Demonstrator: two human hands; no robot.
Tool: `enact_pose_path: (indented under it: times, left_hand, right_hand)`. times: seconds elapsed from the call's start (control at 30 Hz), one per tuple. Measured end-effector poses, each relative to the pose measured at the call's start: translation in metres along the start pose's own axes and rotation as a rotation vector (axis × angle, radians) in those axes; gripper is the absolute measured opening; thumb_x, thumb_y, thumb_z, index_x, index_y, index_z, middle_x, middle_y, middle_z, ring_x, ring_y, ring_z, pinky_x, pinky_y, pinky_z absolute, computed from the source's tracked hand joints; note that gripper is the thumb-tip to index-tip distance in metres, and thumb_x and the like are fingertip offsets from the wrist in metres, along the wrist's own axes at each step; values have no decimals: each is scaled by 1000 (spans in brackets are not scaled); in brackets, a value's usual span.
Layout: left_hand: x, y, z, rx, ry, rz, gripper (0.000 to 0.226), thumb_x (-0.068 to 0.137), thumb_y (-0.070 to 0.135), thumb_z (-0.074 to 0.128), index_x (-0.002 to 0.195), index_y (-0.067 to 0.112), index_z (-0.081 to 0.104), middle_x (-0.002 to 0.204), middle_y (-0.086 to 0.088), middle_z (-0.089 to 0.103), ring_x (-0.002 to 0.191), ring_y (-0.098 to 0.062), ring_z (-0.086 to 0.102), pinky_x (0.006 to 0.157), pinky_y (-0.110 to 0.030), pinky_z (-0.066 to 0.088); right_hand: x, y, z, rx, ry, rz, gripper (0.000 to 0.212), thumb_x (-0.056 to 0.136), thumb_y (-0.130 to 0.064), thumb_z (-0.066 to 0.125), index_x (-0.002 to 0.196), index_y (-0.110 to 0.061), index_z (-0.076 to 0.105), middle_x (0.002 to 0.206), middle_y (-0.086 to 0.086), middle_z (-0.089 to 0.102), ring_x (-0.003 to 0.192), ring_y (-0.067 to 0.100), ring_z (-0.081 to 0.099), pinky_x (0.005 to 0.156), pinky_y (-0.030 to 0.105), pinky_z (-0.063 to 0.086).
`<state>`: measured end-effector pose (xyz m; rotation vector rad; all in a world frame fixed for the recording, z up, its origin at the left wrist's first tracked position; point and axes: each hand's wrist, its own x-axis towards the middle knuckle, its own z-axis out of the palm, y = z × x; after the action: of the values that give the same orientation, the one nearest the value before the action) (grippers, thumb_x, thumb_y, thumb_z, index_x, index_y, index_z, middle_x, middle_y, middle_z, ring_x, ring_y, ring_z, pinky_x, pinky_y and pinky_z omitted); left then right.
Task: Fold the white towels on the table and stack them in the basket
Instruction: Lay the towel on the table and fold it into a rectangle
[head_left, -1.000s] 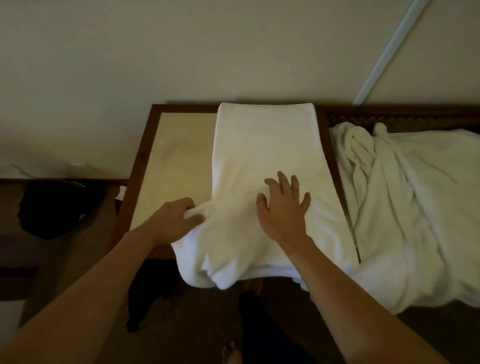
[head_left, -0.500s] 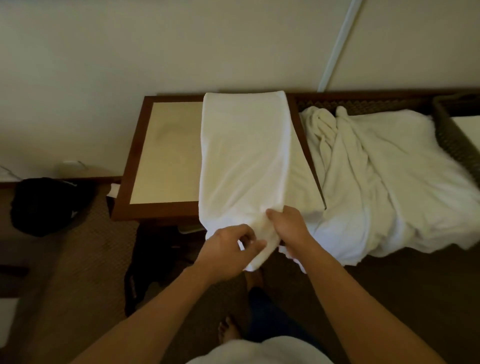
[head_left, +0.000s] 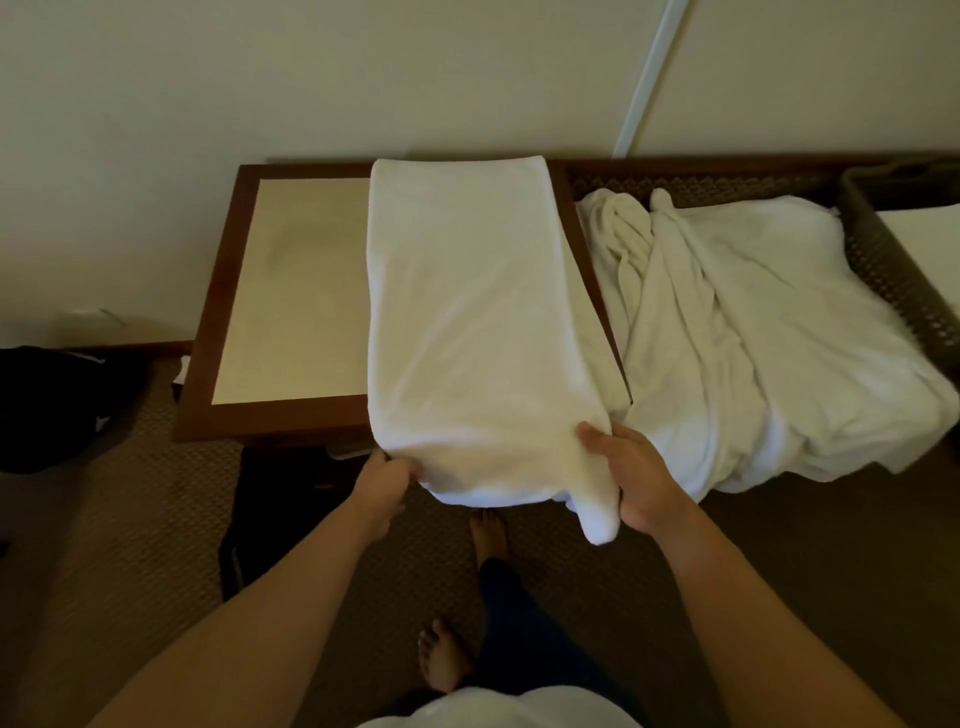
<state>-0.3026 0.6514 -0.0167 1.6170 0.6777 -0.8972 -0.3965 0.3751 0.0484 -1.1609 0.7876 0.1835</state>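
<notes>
A long folded white towel (head_left: 467, 322) lies lengthwise on the table (head_left: 291, 291), covering its right half from the far edge to the near edge, where its end hangs over. The left hand (head_left: 382, 480) grips the towel's near left corner, fingers curled under the cloth. The right hand (head_left: 636, 480) holds the near right corner, thumb on top and fingers wrapped round the bunched fabric below. Just beside the table's right edge, a heap of crumpled white towels (head_left: 769, 343) sprawls over a dark bench. The dark woven basket (head_left: 883, 260) sits at the far right edge, touching the heap.
</notes>
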Motion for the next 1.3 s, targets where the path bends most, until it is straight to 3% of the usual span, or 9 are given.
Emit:
enact_pose_path:
  times: [0.13,0.27,0.33,0.5,0.67,0.9,1.07,1.2,1.3]
  left_hand:
    - [1,-5,-3,149,88,73,57,93,6,58,147,15,45,134,-12,57,122,-33,54,102,-51,48]
    - [-15,9,-11,-215,123,188,18,98,9,48,107,6,64,98,-8,65,94,-26,61,72,-35,48]
    - [-24,15,-14,-307,108,238,28,105,24,44,99,9,67,96,-9,69,95,-27,65,74,-35,49]
    - [-24,36,-27,-364,-63,143,63,103,67,29,124,23,70,114,-6,76,108,-27,71,88,-45,55]
    - [-26,50,-32,-190,-221,150,38,107,46,45,131,26,67,124,-2,73,117,-26,68,102,-52,51]
    - [-5,24,-36,218,211,230,28,102,46,51,118,26,60,125,-2,62,115,-24,58,105,-52,48]
    - [5,12,-30,-80,167,229,22,99,44,63,110,25,65,124,-1,67,117,-22,62,108,-46,46]
    - [-7,14,-26,-284,46,252,31,106,30,55,125,9,67,122,-8,72,115,-25,67,103,-47,52]
    - [-11,16,-26,-264,25,251,33,104,31,56,123,5,65,122,-12,72,112,-29,67,98,-53,54]
  right_hand:
    - [5,-3,-11,-83,5,-35,18,100,-14,61,116,-10,71,102,8,78,90,25,75,73,37,59]
    - [9,-4,-14,-196,14,8,20,100,-17,63,113,-6,73,104,9,78,96,26,75,78,35,58]
    - [10,-7,-10,-227,29,-5,21,100,-26,65,108,-10,75,105,7,78,99,23,73,83,34,57]
    - [15,-9,-2,-372,73,-171,41,100,-41,62,107,-2,73,109,15,74,106,30,69,100,45,54]
    - [10,-3,-13,-287,-1,-215,18,101,-23,62,104,-13,77,103,2,78,103,16,72,95,29,54]
    - [27,28,-39,-466,229,-183,32,102,-24,60,82,-1,67,73,21,51,75,24,51,66,33,37]
    - [38,24,-32,-490,252,-193,22,99,-42,64,103,-20,65,94,-4,67,88,9,63,83,31,49]
    - [42,17,-27,-489,270,-318,26,99,-33,65,84,-12,66,78,12,64,70,9,57,71,28,43]
    - [45,19,-33,-420,316,-327,25,100,-27,64,77,-19,61,63,-12,57,60,1,52,68,25,41]
